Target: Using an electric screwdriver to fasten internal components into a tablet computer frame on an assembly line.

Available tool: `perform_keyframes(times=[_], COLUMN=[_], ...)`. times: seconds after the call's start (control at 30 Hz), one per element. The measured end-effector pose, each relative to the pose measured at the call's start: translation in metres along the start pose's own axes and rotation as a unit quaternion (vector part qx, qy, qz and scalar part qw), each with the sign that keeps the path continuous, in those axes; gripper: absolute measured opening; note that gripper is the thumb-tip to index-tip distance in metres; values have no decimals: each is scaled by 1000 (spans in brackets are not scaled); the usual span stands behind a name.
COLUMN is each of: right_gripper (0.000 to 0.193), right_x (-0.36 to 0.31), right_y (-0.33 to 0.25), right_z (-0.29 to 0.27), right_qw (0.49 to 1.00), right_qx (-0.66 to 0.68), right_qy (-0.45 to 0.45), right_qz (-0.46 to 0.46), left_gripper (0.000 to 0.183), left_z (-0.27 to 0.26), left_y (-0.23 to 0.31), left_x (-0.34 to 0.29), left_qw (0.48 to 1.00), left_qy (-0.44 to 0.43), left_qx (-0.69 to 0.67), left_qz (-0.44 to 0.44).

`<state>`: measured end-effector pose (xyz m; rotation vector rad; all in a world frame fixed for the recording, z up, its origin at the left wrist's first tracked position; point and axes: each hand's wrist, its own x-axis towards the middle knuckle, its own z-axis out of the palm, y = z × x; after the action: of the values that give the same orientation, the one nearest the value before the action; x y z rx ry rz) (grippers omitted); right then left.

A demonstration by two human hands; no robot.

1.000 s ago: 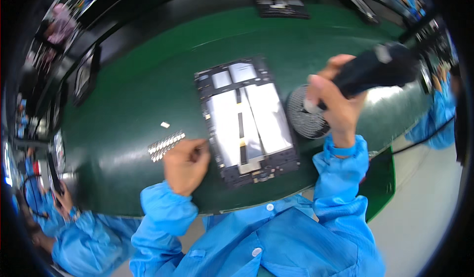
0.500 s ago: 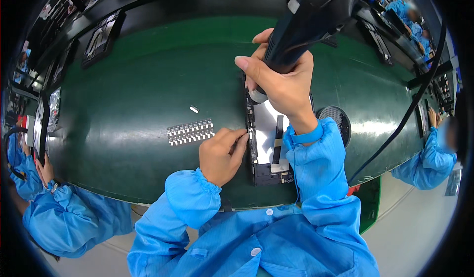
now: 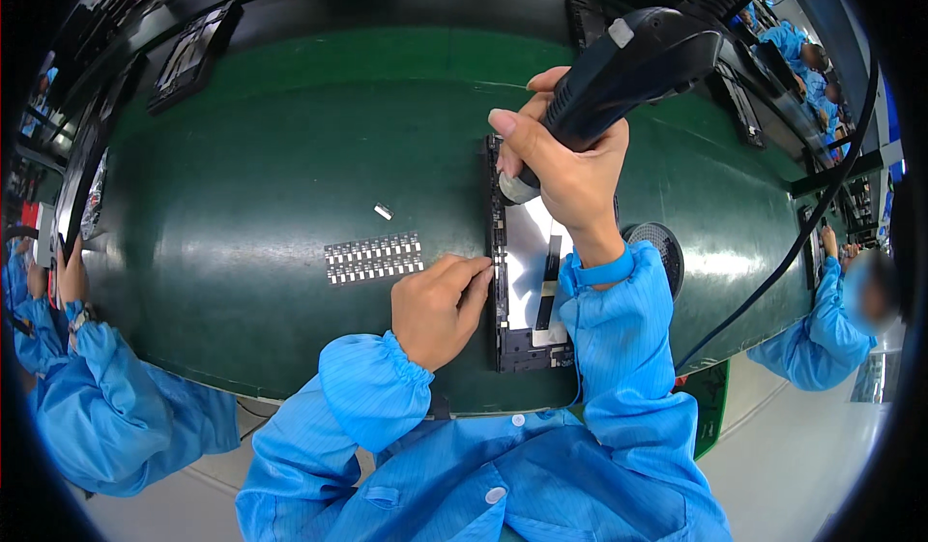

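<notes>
My right hand (image 3: 577,170) wraps round a black hot-air gun (image 3: 619,78), tilted with its body up to the right. Its short silver nozzle (image 3: 519,187) points down over the far left part of a flat, opened tablet-like device (image 3: 527,252). That device has a black frame, a silver plate and a dark strip across it. My left hand (image 3: 440,305) is closed, its thumb and forefinger together at the frame's left edge; anything between the fingertips is too small to make out. Left of that hand lies a sheet of small white-and-silver pieces (image 3: 372,258), with one loose piece (image 3: 384,211) beyond it.
A round dark mesh-topped object (image 3: 659,252) stands right of the device, partly behind my right sleeve. A black cable (image 3: 773,276) runs across the right side. Another flat device (image 3: 193,58) lies at the far left. People in blue sit at both sides.
The hot-air gun's body has tilted further right and lower, while its nozzle stays over the same part of the device. My left hand keeps its place at the edge. The whole view has shifted slightly.
</notes>
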<state>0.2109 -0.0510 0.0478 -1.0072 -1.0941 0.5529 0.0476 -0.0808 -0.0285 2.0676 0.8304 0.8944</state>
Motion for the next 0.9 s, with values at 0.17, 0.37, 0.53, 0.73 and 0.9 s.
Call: perform_keyframes(times=[0.17, 0.37, 0.53, 0.73, 0.9], right_gripper=[29, 26, 25, 24, 33], right_x=[1, -5, -9, -17, -31], right_y=[3, 0, 2, -18, -46], right_z=[0, 9, 14, 6, -42], right_qw=[1000, 999, 999, 994, 983], right_qx=[-3, -21, -40, 4, -47], right_qy=[-11, -29, -15, 73, 143], right_qz=[12, 13, 3, -85, -109], left_gripper=[10, 11, 20, 31, 32], left_z=[0, -11, -6, -7, 6], left_y=[0, 11, -3, 2, 25], left_x=[1, 4, -1, -2, -29], left_qw=[1000, 966, 982, 989, 929], left_qy=[-3, 51, 56, 31, -88], left_qx=[-6, -181, -174, -42, 49], left_qz=[-3, -177, -48, 139, 356])
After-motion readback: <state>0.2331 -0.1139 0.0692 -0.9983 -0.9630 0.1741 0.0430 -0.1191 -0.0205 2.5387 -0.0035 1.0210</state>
